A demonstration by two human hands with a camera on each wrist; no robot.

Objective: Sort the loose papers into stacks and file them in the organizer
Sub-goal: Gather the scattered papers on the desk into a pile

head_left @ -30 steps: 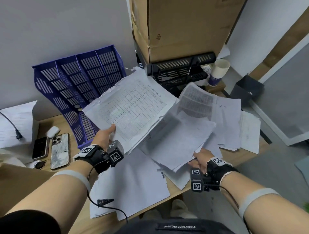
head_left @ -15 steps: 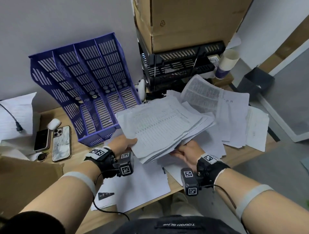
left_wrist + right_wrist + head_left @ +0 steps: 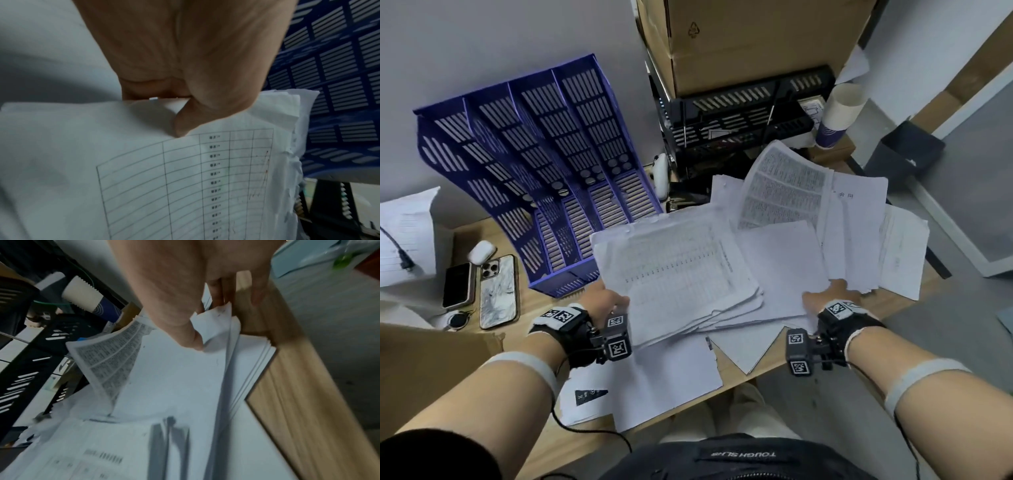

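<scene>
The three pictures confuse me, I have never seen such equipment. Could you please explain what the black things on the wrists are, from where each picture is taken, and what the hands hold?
No machine works here: a person sorts papers with bare hands. The black boxes on the wrists are small cameras. The wide picture comes from a head camera looking down at a wooden desk. The other two look along each hand.

The left hand pinches a stack of table-printed sheets; the left wrist view shows the thumb on top. The right hand grips the edge of other papers. Behind stands an empty blue organizer; two phones lie to its left.
</scene>
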